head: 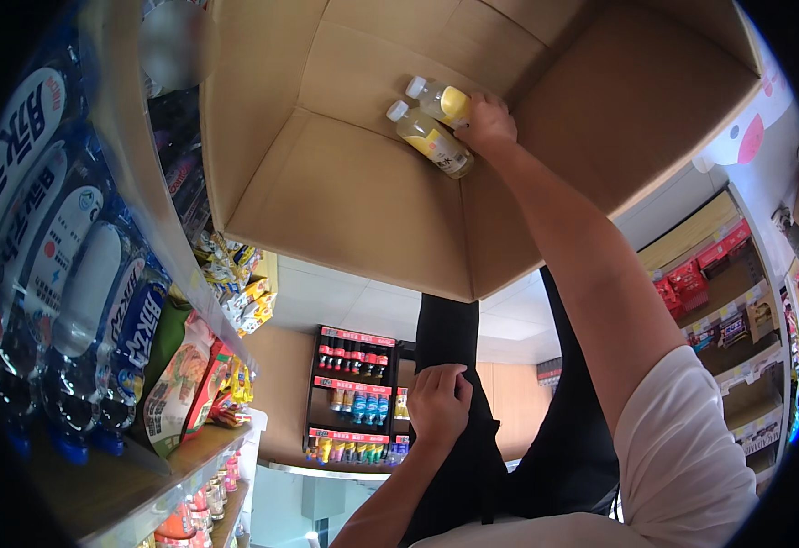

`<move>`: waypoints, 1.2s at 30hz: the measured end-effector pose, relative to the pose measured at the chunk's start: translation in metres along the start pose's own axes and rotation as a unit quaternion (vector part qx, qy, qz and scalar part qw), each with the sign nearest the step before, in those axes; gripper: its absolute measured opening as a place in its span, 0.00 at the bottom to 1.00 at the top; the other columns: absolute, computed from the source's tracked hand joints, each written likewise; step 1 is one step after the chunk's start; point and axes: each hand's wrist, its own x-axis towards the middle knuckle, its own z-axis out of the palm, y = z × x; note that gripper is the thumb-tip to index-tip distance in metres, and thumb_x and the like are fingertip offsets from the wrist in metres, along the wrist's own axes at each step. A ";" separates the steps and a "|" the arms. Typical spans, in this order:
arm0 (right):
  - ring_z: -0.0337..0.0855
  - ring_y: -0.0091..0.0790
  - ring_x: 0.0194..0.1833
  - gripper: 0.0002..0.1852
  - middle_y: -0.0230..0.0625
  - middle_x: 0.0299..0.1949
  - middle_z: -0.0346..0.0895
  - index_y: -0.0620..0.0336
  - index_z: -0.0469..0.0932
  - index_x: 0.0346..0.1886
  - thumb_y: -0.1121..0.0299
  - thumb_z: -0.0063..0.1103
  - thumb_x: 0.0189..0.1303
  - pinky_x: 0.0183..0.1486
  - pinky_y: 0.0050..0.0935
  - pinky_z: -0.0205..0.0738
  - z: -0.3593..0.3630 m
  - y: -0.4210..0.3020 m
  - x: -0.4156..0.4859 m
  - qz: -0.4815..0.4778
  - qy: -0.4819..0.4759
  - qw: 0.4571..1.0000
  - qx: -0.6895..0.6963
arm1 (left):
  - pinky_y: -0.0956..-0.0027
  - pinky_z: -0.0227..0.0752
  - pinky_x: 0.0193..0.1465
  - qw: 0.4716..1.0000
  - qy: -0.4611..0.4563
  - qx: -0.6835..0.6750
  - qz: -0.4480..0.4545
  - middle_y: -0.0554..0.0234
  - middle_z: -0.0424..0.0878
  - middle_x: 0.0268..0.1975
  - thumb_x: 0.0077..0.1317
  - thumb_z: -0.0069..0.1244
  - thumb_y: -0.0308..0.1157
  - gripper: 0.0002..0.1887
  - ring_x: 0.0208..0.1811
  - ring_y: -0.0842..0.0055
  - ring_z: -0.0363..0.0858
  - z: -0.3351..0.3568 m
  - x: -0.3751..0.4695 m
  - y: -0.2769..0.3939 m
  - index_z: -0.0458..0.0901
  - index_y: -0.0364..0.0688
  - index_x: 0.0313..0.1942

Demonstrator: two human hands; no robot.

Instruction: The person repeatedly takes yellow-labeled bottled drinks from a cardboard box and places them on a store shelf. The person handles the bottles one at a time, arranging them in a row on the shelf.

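Inside a large open cardboard box [345, 178], two clear plastic bottles of pale yellow drink lie side by side on the bottom. My right hand [490, 127] is closed around the lower end of the farther bottle [435, 97], which has a white cap and a yellow label. Close beside it, the nearer bottle [434, 142] lies tilted the same way, also white-capped and bearing printed writing. My left hand [439, 404] is outside the box, fingers curled with nothing visible in them, against my black-trousered leg [449, 329].
At left, a shelf [194, 452] carries large water bottles [50, 274] with blue caps and bagged food [180, 383]. Snack packets [242, 288] sit beyond it. A drinks rack [351, 383] stands behind, and snack shelving [721, 315] lines the right. The box's wall [632, 103] rises beside my right forearm.
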 end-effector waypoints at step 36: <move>0.89 0.46 0.55 0.53 0.54 0.55 0.85 0.69 0.69 0.69 0.43 0.82 0.46 0.57 0.38 0.83 -0.238 0.024 -0.284 0.004 -0.061 0.945 0.322 | 0.52 0.81 0.52 0.997 0.056 0.029 0.036 0.52 0.90 0.41 0.63 0.57 0.25 0.08 0.45 0.54 0.88 0.001 -0.010 0.001 0.86 0.40 0.43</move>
